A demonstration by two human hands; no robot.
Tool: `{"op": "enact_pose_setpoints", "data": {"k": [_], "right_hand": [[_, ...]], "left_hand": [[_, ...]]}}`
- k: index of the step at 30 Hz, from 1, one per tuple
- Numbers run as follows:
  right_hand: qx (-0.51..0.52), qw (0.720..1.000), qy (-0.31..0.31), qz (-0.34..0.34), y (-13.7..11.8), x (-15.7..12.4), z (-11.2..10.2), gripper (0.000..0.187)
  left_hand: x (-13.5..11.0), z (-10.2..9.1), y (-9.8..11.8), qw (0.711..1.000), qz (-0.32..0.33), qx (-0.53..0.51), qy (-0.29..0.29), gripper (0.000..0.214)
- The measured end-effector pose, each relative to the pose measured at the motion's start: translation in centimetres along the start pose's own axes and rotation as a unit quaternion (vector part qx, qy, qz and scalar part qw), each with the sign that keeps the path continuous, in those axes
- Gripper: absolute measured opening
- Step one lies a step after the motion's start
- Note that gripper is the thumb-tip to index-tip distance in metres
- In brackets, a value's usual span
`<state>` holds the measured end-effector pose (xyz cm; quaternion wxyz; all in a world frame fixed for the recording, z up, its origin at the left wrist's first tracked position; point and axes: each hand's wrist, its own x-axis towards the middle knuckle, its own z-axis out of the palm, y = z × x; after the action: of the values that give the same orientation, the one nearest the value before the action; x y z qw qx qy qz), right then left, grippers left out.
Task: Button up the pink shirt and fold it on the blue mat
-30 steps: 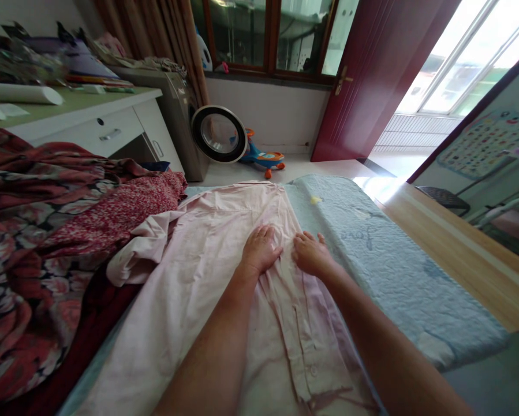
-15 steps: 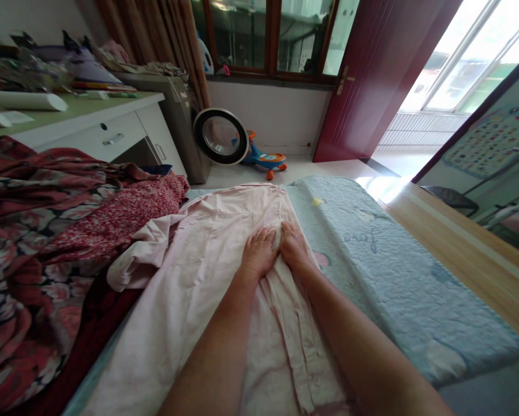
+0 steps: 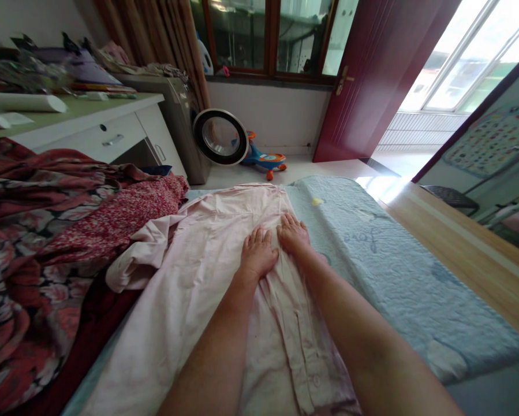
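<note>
A pale pink button-up shirt (image 3: pixel 207 260) lies spread flat on a light blue quilted pad (image 3: pixel 384 260), collar end away from me. My left hand (image 3: pixel 258 254) rests palm down on the shirt near its button placket, fingers stretched out. My right hand (image 3: pixel 292 234) lies flat just to its right and slightly farther away, fingers extended over the shirt's front edge. The two hands are almost touching. Neither hand holds anything.
A heap of red floral garments (image 3: pixel 47 231) is piled at the left, overlapping the shirt's sleeve. A wooden tabletop edge (image 3: pixel 462 242) runs along the right. Beyond stand a white desk (image 3: pixel 90 133), a washing machine (image 3: pixel 198 133), a toy car (image 3: pixel 263 159) and a dark red door (image 3: pixel 372 75).
My right hand slid left from the blue pad onto the shirt beside my left hand, then moved forward along the placket. My left hand stayed almost in place.
</note>
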<state>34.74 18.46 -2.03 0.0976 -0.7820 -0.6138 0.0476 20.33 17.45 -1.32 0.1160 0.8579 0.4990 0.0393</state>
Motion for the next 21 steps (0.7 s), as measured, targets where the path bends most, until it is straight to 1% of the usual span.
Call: {"op": "enact_pose_setpoints", "data": {"k": [6,8,12,16,19,21], "right_hand": [[-0.025,0.998,0.049,-0.042,0.1,-1.5,-0.2,0.045],[-0.034,0.996,0.055,-0.057,0.5,-2.2,-0.2,0.044],[-0.048,0.996,0.036,-0.064,1.7,-4.1,-0.7,0.047],[-0.066,0.997,0.002,-0.035,2.1,-5.5,-2.0,0.049],[-0.081,0.996,-0.024,-0.008,1.4,-5.2,-3.0,0.043],[-0.058,0.998,-0.009,-0.018,0.4,-4.1,-3.2,0.04]], "left_hand": [[0.2,0.1,-0.2,1.0,0.004,-0.002,0.003,0.068],[0.2,0.1,-0.2,1.0,0.007,-0.002,0.004,0.067],[0.3,0.3,-0.4,1.0,0.01,-0.007,0.016,0.066],[0.3,0.2,-0.7,0.999,0.015,-0.012,0.048,0.057],[0.3,0.1,-0.9,0.997,0.011,-0.022,0.079,0.046],[0.2,0.0,-1.0,0.995,0.004,-0.027,0.096,0.043]]}}
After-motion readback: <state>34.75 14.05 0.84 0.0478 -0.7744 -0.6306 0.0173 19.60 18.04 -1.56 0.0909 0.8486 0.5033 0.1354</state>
